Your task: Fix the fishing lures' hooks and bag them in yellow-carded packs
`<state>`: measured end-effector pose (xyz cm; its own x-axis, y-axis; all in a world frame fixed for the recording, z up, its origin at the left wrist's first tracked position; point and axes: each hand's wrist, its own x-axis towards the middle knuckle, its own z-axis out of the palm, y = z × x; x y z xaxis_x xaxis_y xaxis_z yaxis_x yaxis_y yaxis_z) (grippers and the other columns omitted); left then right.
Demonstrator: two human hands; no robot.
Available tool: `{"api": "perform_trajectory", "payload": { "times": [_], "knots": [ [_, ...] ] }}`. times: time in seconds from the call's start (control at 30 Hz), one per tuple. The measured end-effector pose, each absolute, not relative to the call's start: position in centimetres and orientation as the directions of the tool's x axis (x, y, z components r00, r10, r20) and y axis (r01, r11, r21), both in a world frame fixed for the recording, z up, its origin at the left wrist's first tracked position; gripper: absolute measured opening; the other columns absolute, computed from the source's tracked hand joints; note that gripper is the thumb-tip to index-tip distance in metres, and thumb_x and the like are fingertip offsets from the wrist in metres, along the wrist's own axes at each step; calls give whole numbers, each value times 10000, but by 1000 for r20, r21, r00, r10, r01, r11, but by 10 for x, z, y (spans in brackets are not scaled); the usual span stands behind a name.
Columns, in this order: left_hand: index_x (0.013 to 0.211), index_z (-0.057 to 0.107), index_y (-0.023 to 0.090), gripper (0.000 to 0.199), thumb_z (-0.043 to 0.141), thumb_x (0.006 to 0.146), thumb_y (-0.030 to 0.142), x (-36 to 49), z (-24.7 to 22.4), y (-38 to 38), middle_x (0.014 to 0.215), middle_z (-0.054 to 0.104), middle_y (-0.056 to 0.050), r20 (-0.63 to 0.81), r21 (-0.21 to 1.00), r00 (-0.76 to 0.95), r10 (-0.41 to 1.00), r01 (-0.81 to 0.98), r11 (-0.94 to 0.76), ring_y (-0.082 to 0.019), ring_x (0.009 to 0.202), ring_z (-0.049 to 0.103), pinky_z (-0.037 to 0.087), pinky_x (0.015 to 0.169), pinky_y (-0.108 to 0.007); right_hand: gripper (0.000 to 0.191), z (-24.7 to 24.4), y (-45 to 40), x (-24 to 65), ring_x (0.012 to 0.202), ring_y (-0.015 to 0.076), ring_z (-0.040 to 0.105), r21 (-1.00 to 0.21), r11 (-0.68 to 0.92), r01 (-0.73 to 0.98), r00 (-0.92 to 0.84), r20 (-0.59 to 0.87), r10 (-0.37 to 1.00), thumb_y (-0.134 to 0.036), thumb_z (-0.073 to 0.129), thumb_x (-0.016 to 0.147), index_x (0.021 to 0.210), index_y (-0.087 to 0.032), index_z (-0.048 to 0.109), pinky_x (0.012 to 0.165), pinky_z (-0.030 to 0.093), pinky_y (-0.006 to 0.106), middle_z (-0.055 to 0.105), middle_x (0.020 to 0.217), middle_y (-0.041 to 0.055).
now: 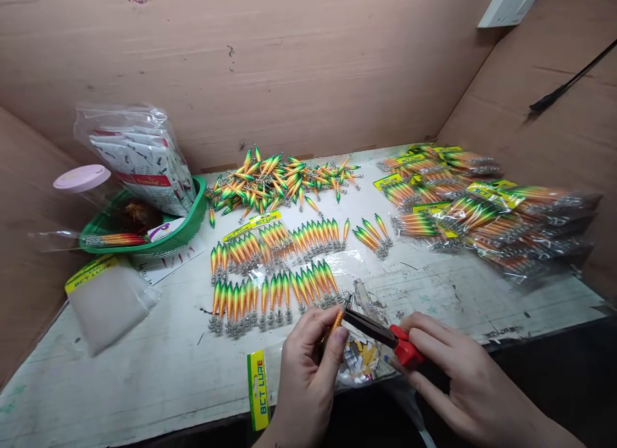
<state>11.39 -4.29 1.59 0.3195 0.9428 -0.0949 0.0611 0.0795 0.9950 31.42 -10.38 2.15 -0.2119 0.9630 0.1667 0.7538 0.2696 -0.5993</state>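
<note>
At the front of the table, my left hand point(313, 364) pinches an orange fishing lure point(336, 321) between thumb and fingers, its hooked end pointing up. My right hand point(448, 364) is closed around red-handled pliers point(380, 332), whose dark jaws reach the hook end of that lure. Whether the jaws grip the hooks is too small to tell. Just beyond lie neat rows of green-and-orange lures point(274, 290) with metal hooks. A yellow-and-green labelled plastic bag point(258, 390) lies beside my left wrist, partly hidden by it.
A loose heap of lures point(284, 181) lies at the back. Packed bags of lures point(511, 216) are piled at the right. On the left are a green basket point(193, 210) holding packets and a jar, and a stack of clear bags point(110, 300). Cardboard walls point(299, 62) enclose the table.
</note>
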Motion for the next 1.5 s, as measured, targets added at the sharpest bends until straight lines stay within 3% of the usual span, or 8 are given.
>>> {"api": "perform_trajectory", "payload": {
  "times": [0.1,0.5,0.7,0.93,1.07,1.5],
  "knots": [
    [1050,708,226,234,567,884,311,113,16,-43,932,612,-60,-40,997,306,951,78,16,-179,850,631,526,795,-309,101,22,-105,313,751,159,553,-596,278,753,-219,171,961,-148,465,883,810,-217,475,636,473,261,547,832,39],
    [1091,685,200,259,527,892,148,116,18,-46,851,609,-40,214,960,264,940,122,-253,-123,721,614,512,612,-206,80,30,-107,311,732,165,567,-571,296,766,-219,202,955,-158,486,864,813,-214,512,624,477,263,578,809,42],
    [1103,670,206,299,535,869,79,116,12,-47,876,619,-36,322,923,237,917,138,-360,-118,744,627,520,634,-191,73,33,-106,309,751,168,580,-564,304,768,-220,214,952,-151,499,860,838,-214,529,639,480,259,583,822,44],
    [1146,639,225,348,520,870,51,116,5,-47,918,620,-35,357,906,231,905,149,-395,-117,769,628,518,662,-190,103,29,-106,309,662,154,536,-561,323,762,-248,208,946,-153,470,872,790,-214,478,566,433,256,542,749,29],
    [1113,650,184,321,526,856,36,116,14,-43,845,621,-43,429,858,227,874,201,-473,-122,738,619,510,631,-184,86,28,-104,310,676,157,537,-553,325,767,-247,212,945,-152,474,869,809,-208,498,577,434,263,556,769,37],
    [1124,652,187,338,528,850,31,114,19,-42,855,622,-41,430,858,212,877,205,-471,-122,753,630,517,656,-186,103,35,-102,305,720,174,569,-597,294,746,-229,184,956,-180,475,879,789,-218,507,612,475,272,583,790,47]
  ]
}}
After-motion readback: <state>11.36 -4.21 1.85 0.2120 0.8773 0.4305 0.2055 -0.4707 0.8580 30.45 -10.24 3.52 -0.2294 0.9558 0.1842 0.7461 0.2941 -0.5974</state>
